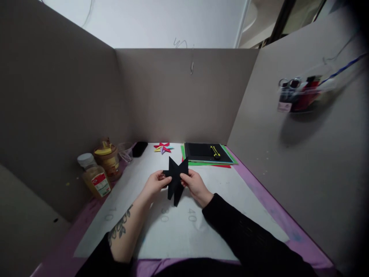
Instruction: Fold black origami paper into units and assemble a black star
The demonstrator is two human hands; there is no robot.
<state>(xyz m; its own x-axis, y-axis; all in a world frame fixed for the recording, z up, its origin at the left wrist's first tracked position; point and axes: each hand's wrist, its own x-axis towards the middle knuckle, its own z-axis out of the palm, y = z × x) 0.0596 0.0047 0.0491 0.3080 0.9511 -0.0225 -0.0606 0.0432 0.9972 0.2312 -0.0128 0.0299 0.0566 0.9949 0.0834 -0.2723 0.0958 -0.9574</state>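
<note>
A black folded paper shape with several sharp points (176,177) is held up above the white sheet (184,231) in the middle of the desk. My left hand (155,182) pinches its left side with closed fingers. My right hand (193,184) grips its right side, fingers closed too. Both hands meet at the shape's middle; its lower points hang down between them.
A stack of coloured paper sheets with a black one on top (207,154) lies at the back right, a small yellow and black item on it. A finished multicoloured paper star (163,147) sits behind. Jars and a bottle (96,177) stand at the left. Grey partition walls enclose the desk.
</note>
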